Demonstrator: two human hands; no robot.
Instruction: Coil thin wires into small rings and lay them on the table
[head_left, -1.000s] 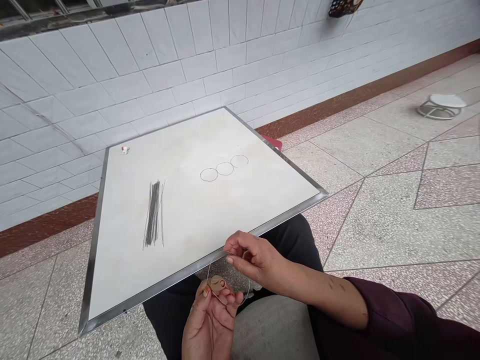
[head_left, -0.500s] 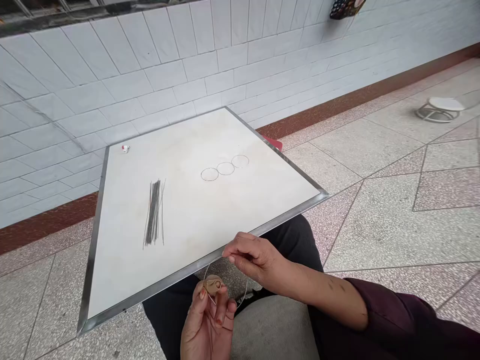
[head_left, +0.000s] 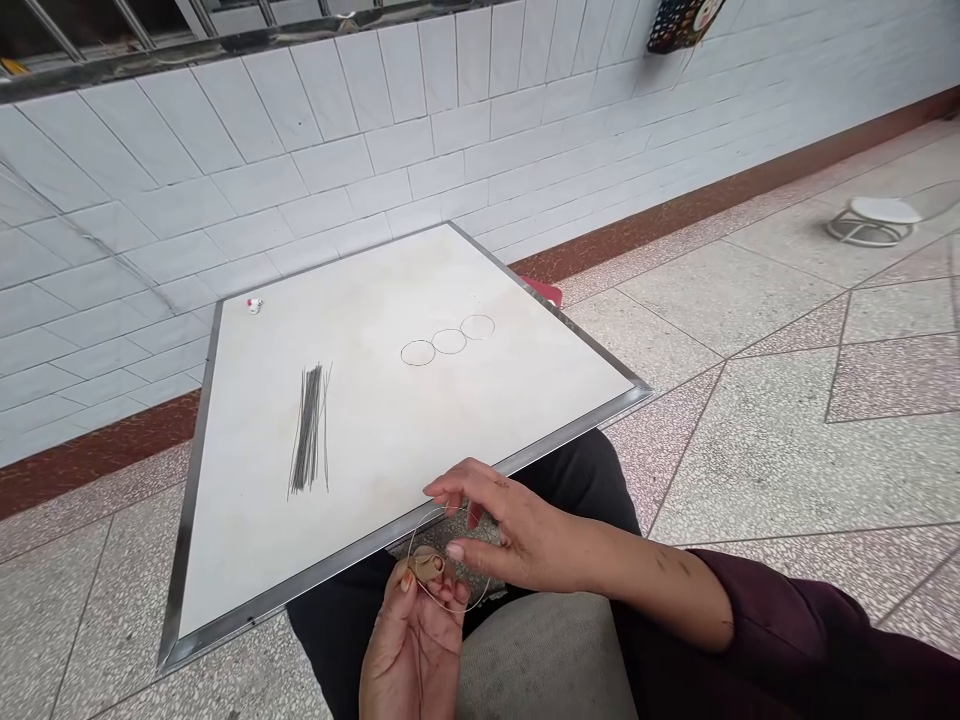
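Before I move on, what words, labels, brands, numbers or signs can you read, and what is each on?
None can be read.
Right hand: marks too small to make out.
Right forearm: dark marks, too blurred to tell.
Patterned wall item: no legible lettering.

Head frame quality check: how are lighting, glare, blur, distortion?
Head view: light soft and even, no harsh glare on the white rectangular tabletop; head view: white round stool looks soft and stretched near the right edge, likely wide-lens distortion; head view: thin circular wire loop in the bare left hand is faint against the speckled grey floor.
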